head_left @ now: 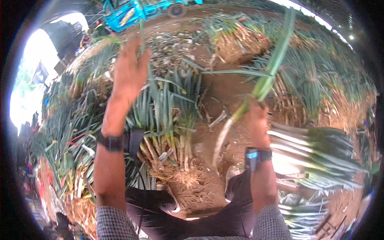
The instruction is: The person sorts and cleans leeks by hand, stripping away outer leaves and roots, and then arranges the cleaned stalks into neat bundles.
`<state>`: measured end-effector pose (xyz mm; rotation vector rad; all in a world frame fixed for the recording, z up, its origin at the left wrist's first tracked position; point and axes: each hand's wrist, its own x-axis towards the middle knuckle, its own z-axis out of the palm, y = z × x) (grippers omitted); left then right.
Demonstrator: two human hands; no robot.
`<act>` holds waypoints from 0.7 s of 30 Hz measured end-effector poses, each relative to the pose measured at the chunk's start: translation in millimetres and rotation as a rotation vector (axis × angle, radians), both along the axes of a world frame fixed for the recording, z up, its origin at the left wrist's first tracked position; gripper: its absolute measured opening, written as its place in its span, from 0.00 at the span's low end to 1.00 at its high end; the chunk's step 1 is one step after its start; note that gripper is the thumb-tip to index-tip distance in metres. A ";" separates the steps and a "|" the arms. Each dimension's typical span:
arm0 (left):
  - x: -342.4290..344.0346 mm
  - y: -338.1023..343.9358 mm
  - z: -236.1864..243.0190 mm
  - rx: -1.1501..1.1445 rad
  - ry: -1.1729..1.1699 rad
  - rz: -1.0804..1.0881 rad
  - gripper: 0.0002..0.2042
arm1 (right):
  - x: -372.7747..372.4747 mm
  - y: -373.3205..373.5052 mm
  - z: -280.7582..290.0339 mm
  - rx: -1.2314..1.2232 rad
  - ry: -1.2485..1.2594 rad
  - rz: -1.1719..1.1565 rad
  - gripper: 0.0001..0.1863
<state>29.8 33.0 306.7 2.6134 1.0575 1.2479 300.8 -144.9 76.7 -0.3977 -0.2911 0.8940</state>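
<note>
My right hand (259, 120) is closed around the middle of a long green onion (270, 78). Its green leaves rise up to the right, one leaf sticks out to the left, and its pale root end hangs down over the soil. Over the left side, my left hand (130, 70) is raised with its fingers stretched out and slightly apart, a bit blurred. A thin green leaf strip (142, 30) shows by its fingertips; whether it touches them I cannot tell. Below that hand, unpeeled green onions (164, 108) stand in a bunch, roots down.
Peeled green onions (320, 154) lie stacked at my right, with more (306, 214) below them. Tied bundles (240, 40) stand at the back, near leaf scraps (172, 46). A blue truck (128, 14) is parked at the far left.
</note>
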 end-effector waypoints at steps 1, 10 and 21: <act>12.3 -33.5 -18.4 -0.373 0.053 -0.109 0.25 | 0.3 7.6 9.5 -0.274 -0.409 -0.165 0.14; 13.9 -153.5 -256.0 -1.315 -0.358 -0.530 0.20 | -44.1 -7.6 39.3 -0.210 -0.174 0.185 0.19; -0.9 -162.8 -265.3 -1.263 -0.400 -0.589 0.11 | -48.1 -9.6 42.2 0.000 -0.116 0.300 0.28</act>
